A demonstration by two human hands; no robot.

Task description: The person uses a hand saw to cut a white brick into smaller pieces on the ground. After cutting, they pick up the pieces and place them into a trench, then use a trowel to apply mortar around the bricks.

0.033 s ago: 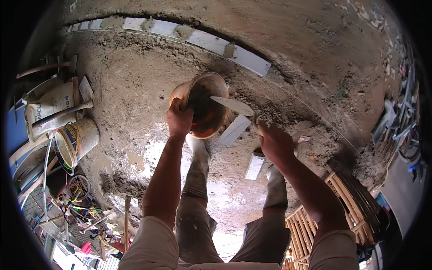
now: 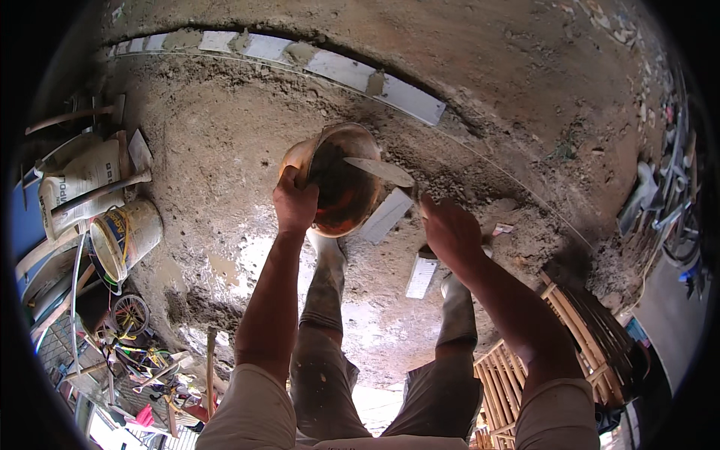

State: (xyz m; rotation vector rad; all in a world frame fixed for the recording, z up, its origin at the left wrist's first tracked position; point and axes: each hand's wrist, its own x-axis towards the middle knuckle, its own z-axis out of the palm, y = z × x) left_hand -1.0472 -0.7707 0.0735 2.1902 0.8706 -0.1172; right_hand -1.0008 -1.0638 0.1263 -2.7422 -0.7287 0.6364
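Note:
My left hand (image 2: 296, 206) grips the near left rim of a worn orange bucket (image 2: 300, 154), its fingers wrapped over the edge. The bucket is tilted, so its open mouth and dark, stained inside face me. My right hand (image 2: 451, 234) is closed round the handle of a trowel (image 2: 381, 171), most of which the fingers hide. The trowel's pointed, mortar-grey blade reaches left across the bucket's mouth. Just below the blade, a loose pale brick (image 2: 387, 216) lies on the soil. A second pale brick (image 2: 421, 276) lies between my boots, below my right hand.
Ahead runs a curved-looking row of pale bricks (image 2: 341, 69) with mortar in the joints, a string line alongside. At left are a paint bucket (image 2: 127, 236), a cement sack (image 2: 82, 191) and long-handled tools. A bamboo rack (image 2: 577, 334) stands at right, near scrap (image 2: 641, 199).
The ground and bricks sit slightly farther left in the view. Both hands keep the same grips, and the trowel blade remains across the bucket's mouth.

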